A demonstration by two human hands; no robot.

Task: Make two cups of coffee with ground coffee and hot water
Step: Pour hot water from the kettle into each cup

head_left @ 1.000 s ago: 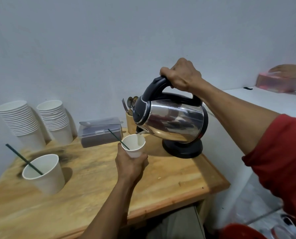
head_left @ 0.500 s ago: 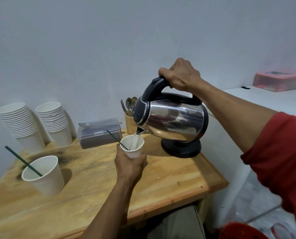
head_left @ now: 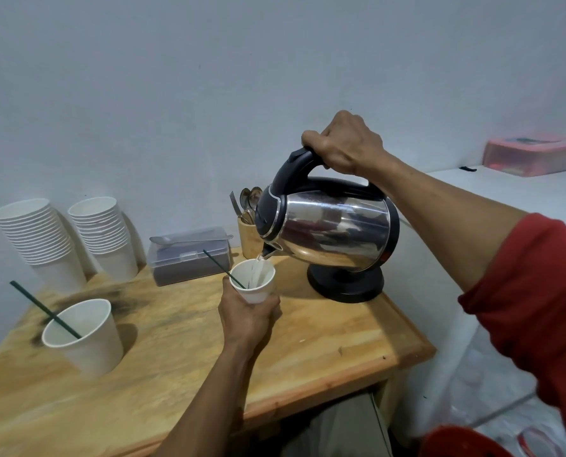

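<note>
Hot water pours from a tilted kettle into a hand-held paper cup.

On the wooden table, a second cup stands far left. The left hand wraps the cup just below the spout; the right hand clamps the kettle by its handle, above and right of the cup.
</note>
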